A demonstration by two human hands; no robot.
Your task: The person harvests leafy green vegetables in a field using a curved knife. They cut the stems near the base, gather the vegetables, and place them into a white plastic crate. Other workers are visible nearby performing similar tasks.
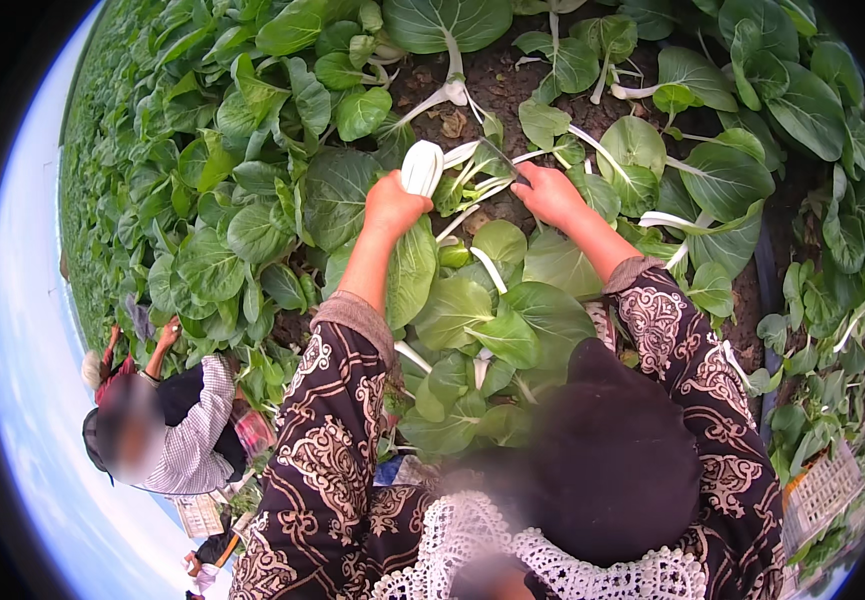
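Note:
My left hand (396,201) is closed around a head of bok choy, its white stalk base (422,166) pointing away from me and its green leaves (411,274) hanging back along my forearm. To the right, my right hand (546,193) grips a knife, whose thin dark blade (498,156) angles up and left over small trimmed stalks and leaves. Loose bok choy leaves (507,330) with white stems lie on the ground between my forearms. Beyond the hands, a splayed plant with a white base (455,91) rests on brown soil.
Dense rows of leafy plants (199,195) stand at the left, more at the right beside a dark hose (766,277). Co-workers (196,427) are bent over the crop at lower left. Slatted crates (826,480) sit at lower right and lower left.

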